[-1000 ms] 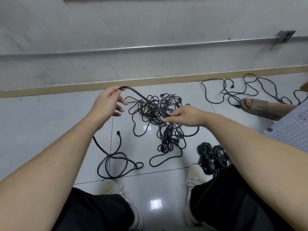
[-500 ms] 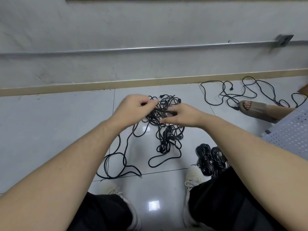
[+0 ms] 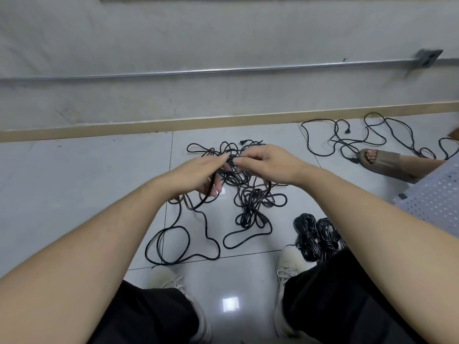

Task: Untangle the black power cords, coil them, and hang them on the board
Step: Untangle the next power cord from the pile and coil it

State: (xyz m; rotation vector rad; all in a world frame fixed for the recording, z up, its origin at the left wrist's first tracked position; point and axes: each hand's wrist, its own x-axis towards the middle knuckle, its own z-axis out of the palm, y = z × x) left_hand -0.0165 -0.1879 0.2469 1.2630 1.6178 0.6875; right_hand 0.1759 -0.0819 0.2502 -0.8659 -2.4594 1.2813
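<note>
Our left hand (image 3: pixel 198 175) curls round a black power cord (image 3: pixel 206 194) that trails down to loose loops on the glossy grey floor tiles (image 3: pixel 74 189); our right hand (image 3: pixel 267 165) pinches a strand above the tangled heap of black cords (image 3: pixel 250 194). Two coiled black cord bundles (image 3: pixel 316 235) lie beside our right white shoe (image 3: pixel 289 264). No container shows.

The tangled cords (image 3: pixel 248 192) lie on the floor (image 3: pixel 74 194) in the middle, near the far wall (image 3: pixel 223 33). Both hands meet above the tangle, left hand (image 3: pixel 198 175) beside right hand (image 3: pixel 270 165). Coiled bundles (image 3: pixel 318 237) sit near right, just beyond a shoe (image 3: pixel 290 266). More loose cords (image 3: pixel 372 137) lie far right, by a sandalled foot (image 3: pixel 382 162).
</note>
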